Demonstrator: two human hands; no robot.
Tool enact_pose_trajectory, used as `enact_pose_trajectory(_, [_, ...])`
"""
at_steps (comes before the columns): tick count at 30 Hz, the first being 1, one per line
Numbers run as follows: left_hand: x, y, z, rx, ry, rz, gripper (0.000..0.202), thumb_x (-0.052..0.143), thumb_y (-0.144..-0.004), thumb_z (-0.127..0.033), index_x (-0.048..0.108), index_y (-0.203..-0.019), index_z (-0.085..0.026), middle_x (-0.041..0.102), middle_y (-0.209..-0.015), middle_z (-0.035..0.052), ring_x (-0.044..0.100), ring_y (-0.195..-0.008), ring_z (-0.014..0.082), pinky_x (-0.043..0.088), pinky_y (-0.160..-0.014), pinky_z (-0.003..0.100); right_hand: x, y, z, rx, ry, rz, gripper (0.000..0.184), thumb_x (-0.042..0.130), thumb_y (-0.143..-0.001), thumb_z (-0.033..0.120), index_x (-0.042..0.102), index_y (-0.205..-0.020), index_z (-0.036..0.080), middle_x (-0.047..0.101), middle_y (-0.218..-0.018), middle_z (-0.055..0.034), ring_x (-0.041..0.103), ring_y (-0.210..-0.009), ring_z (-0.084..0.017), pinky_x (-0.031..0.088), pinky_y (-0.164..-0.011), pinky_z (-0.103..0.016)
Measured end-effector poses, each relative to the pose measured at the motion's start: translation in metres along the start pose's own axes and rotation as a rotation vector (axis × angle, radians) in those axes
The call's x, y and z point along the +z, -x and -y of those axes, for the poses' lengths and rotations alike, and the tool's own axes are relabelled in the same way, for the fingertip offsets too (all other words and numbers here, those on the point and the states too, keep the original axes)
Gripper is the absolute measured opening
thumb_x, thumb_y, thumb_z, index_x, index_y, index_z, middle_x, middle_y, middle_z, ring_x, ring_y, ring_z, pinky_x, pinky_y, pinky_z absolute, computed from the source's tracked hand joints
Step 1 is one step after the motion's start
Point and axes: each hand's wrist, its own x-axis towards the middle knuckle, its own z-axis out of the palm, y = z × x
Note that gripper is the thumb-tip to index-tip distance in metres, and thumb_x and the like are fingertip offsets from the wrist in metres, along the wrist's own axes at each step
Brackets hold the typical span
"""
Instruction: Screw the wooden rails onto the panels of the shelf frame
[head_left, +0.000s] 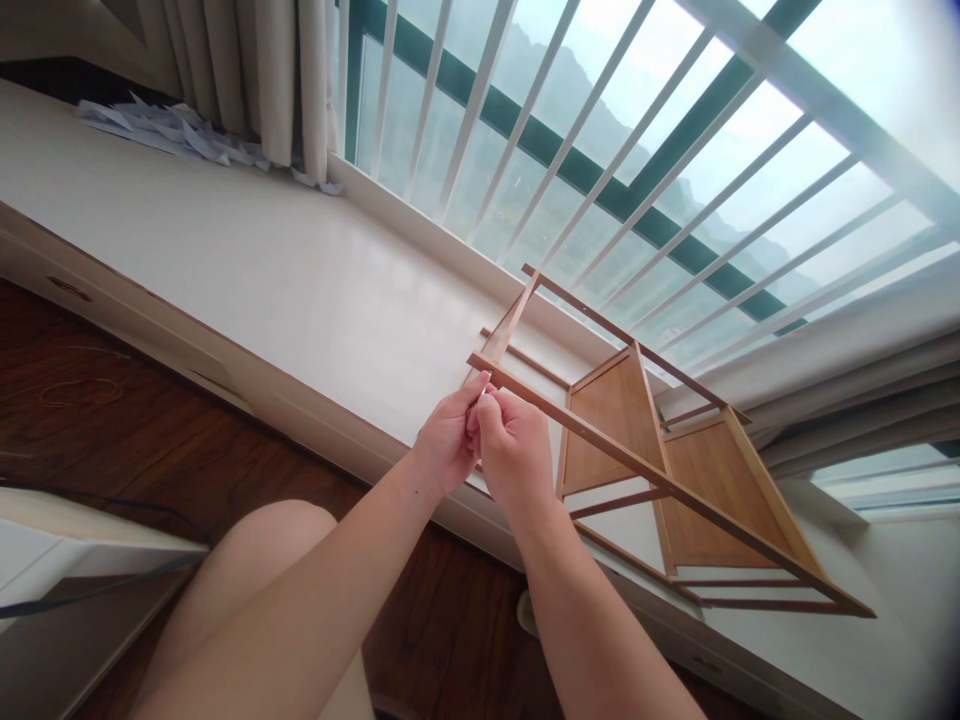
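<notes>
Two bare hands meet at the near end of a wooden shelf frame, which rests tilted on a white window ledge (262, 280). The left hand (447, 432) has its thumb and fingers pressed together on a small silvery metal piece (486, 385), mostly hidden by the fingers and just beside the end of the frame's nearest rail (592, 433). The right hand (517, 440) is curled against the left, its fingers folded inward; whether it also grips the metal piece cannot be told. Two brown panels, the nearer panel (611, 425) and the farther panel (727, 490), span the frame to the right of the hands. Behind the ledge, white bars (484, 95) stand before a green window frame (502, 112). A beige curtain (274, 80) hangs at upper left, above crumpled white sheets (172, 130). Below lies a dark wood floor (435, 620), with a bent knee (277, 530) at lower left.
</notes>
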Motion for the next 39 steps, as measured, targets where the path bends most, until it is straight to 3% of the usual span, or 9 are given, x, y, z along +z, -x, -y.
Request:
enact_pose_trajectory(7, [0.002,0.001,0.0,0.034,-0.019,-0.018,0.036,0.074,-0.077,-0.041,0.051,-0.065,-0.017,0.041,-0.048,-0.0058,0.044,-0.044,0.0075,0.035,-0.044,0.02,0.001,0.003,-0.003,0.009,-0.102,-0.013,0.04,0.038,-0.093,0.037,0.053,-0.059,0.02,0.053,-0.052,0.0006,0.046,-0.051,-0.013,0.03,-0.051,-0.025])
enact_pose_trajectory(11, [0.002,0.002,0.001,0.009,-0.024,-0.006,0.033,0.072,-0.079,-0.042,0.054,-0.07,-0.017,0.046,-0.053,-0.0042,0.049,-0.048,0.0089,0.039,-0.046,0.02,-0.002,0.004,-0.003,0.02,-0.092,0.017,0.042,0.04,-0.093,0.041,0.05,-0.058,0.02,0.052,-0.053,0.0013,0.046,-0.052,-0.012,0.031,-0.053,-0.025])
enact_pose_trajectory(22, [-0.006,-0.005,0.004,0.071,0.023,0.038,0.024,0.072,-0.082,-0.035,0.059,-0.081,-0.014,0.052,-0.062,-0.0037,0.047,-0.05,0.005,0.039,-0.047,0.015,-0.009,0.002,0.001,0.039,0.07,0.0,0.036,0.05,-0.088,0.047,0.054,-0.064,0.021,0.055,-0.058,0.0017,0.048,-0.057,-0.013,0.032,-0.057,-0.024])
enact_pose_trajectory(30, [0.002,-0.003,0.001,0.051,0.073,0.052,0.02,0.069,-0.084,-0.031,0.059,-0.081,-0.013,0.06,-0.071,-0.0011,0.059,-0.062,0.008,0.046,-0.056,0.017,-0.008,0.001,0.003,-0.002,0.193,-0.051,0.038,0.054,-0.086,0.048,0.047,-0.061,0.02,0.05,-0.055,0.0033,0.04,-0.053,-0.011,0.027,-0.056,-0.024])
enact_pose_trajectory(39, [0.014,0.004,-0.002,0.025,0.109,0.037,0.024,0.054,-0.093,-0.028,0.056,-0.073,-0.014,0.057,-0.063,-0.0005,0.057,-0.058,0.0095,0.045,-0.056,0.019,-0.007,0.0,0.004,-0.035,0.275,-0.088,0.035,0.057,-0.085,0.047,0.05,-0.064,0.02,0.054,-0.055,0.0042,0.044,-0.053,-0.01,0.024,-0.056,-0.024])
